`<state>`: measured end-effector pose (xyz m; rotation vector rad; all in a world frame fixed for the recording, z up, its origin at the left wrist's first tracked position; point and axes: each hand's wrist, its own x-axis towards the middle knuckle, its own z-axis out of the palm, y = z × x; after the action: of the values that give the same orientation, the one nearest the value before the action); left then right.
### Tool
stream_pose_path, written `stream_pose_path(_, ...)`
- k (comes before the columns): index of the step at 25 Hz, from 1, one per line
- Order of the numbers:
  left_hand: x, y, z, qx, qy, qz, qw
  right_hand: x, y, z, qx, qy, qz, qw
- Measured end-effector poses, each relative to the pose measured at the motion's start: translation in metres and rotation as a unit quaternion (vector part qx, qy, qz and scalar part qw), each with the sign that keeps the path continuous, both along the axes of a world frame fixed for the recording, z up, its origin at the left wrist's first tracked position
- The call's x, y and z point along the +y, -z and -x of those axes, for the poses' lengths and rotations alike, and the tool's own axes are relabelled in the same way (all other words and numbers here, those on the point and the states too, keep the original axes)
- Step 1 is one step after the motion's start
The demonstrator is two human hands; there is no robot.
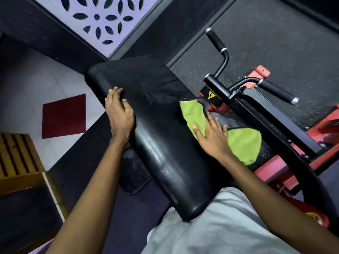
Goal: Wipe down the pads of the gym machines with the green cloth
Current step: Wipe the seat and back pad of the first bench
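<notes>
A long black padded bench pad [161, 143] of a gym machine runs from the upper left to the lower middle. The green cloth [238, 142] lies over the pad's right edge, part on top and part hanging down the side. My right hand [212, 138] presses flat on the cloth with fingers spread. My left hand [119, 114] rests on the pad's left edge, fingers curled over it. A wet streaked patch shows on the pad's upper part.
To the right stand the machine's black handles [277, 90] and red frame [286, 173] with a yellow warning sticker [211, 94]. A wooden slatted box [16, 158] is at the left, a dark red tile [64, 116] beyond it, and a black floor mat [134, 173] under the pad.
</notes>
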<state>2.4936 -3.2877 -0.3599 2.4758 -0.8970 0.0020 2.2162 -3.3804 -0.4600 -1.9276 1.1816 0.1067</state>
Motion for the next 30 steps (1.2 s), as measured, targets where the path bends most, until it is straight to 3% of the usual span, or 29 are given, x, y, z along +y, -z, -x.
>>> stream_pose_path(3,-0.001,0.001,-0.001,-0.005,-0.003,0.005,1.0,0.025,-0.014,0.017,-0.028,0.005,-0.005,1.0)
stream_pose_path(7,0.001,0.003,-0.002,-0.004,-0.003,0.016,1.0,0.014,-0.027,0.005,-0.106,-0.101,-0.007,0.989)
stream_pose_path(10,0.001,0.004,-0.001,-0.01,-0.005,0.016,1.0,-0.012,-0.025,0.015,0.01,-0.158,0.005,0.987)
stream_pose_path(12,0.0,0.004,-0.001,-0.006,-0.012,0.019,1.0,-0.009,-0.019,0.029,0.082,-0.071,-0.038,0.993)
stream_pose_path(13,0.0,0.003,-0.001,-0.007,-0.014,0.019,1.0,-0.001,-0.017,0.03,0.073,-0.024,-0.038,0.996)
stream_pose_path(16,0.0,0.003,0.0,-0.011,-0.02,0.018,1.0,0.009,-0.024,0.008,-0.047,0.053,0.009,0.997)
stream_pose_path(19,0.0,0.002,0.001,-0.001,-0.022,0.029,0.999,-0.006,-0.054,-0.029,-0.155,0.066,0.014,0.986)
stream_pose_path(23,0.002,0.002,0.0,0.004,-0.021,0.031,0.999,-0.029,-0.097,-0.067,-0.32,0.091,-0.066,0.941)
stream_pose_path(25,0.002,0.001,-0.001,0.01,-0.02,0.033,0.999,-0.028,-0.086,-0.065,-0.293,0.052,-0.062,0.952)
stream_pose_path(30,0.001,0.001,0.002,0.01,-0.022,0.035,0.999,-0.043,-0.034,-0.01,-0.117,-0.017,-0.061,0.991)
